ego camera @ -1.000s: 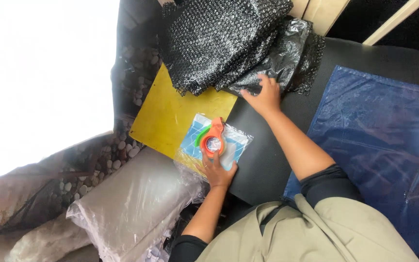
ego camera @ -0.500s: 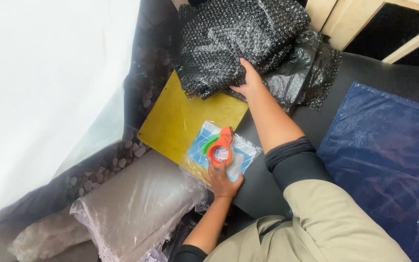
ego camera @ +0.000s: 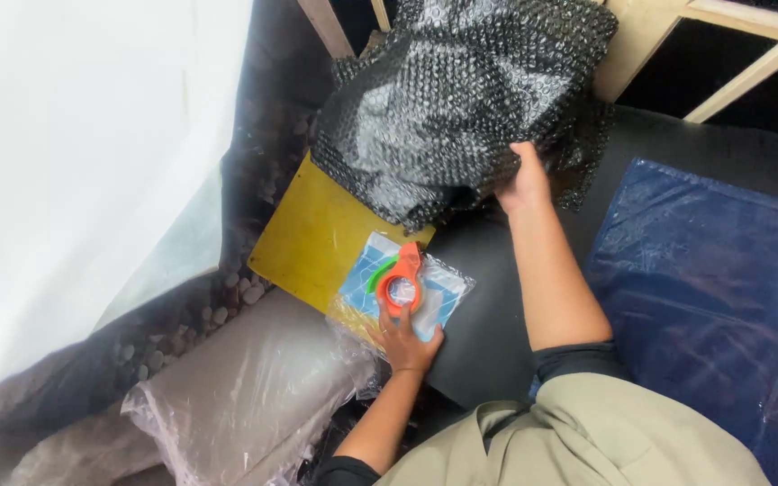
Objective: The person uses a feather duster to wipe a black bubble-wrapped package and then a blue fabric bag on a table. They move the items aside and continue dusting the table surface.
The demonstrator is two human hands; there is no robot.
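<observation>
My left hand closes around the orange tape dispenser, resting on the clear packet just below the yellow board. Above-right of that board, my right hand grips the black bubble wrap, nothing wrapped or taped yet.

Light is uneven. The white sheet at upper left is blown out, a flat bright patch with no texture, and seems the brightest source side. The middle is evenly lit and fairly sharp: the bubble wrap glints with many small highlights, and the blue plastic carries soft sheen. The upper right corner, behind the wooden frame, falls into deep shadow. The lower left edge is dim and slightly soft. Little motion blur shows.
</observation>
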